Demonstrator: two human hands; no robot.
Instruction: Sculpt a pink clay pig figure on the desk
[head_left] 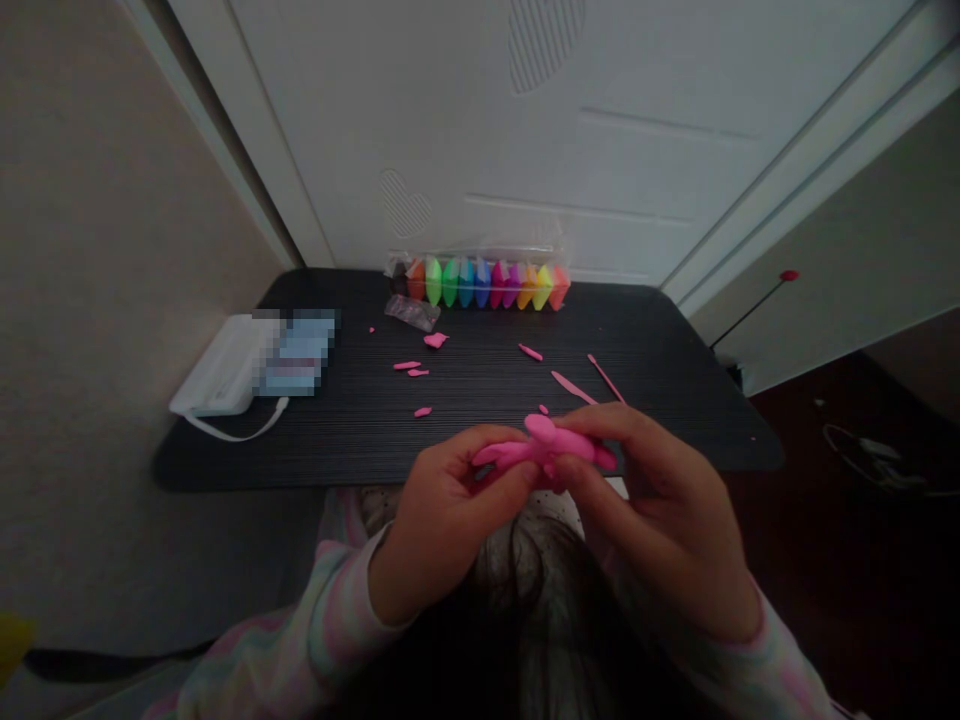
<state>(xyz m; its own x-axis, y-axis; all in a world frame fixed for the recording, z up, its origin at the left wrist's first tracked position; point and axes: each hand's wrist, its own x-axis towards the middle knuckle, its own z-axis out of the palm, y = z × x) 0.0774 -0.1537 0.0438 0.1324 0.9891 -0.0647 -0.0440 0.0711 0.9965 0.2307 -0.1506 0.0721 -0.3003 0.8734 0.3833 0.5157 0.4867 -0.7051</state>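
Both hands sit low in the middle of the frame, closest to my view, and between them is a pink clay figure (544, 448). My left hand (442, 520) has its thumb and fingers closed round the left end of the figure, where a thin limb-like piece sticks out. My right hand (660, 520) pinches the right end, fingers curled over the top and thumb underneath. Neither hand is open; both are closed on the same piece, held just above the near edge of the table (675, 400).

As I judge it, the figure is partly built: it has a rounded lump on top and at least one slender part joined on, but I cannot tell its full shape behind the fingers. Spare pieces lie on the table beyond the hands, which suggests more is left to attach or trim: pink scraps (411, 368) left of centre, a larger pink bit (435, 340) further up, and thin pink strips (574, 387) to the right of centre.

At the far edge of the table, upper centre of the frame, stands a row of clay packs (487, 283) in many colours, with a clear wrapper (412, 312) just in front of its left end. A white box (221, 375) with a cord rests at the table's left end.
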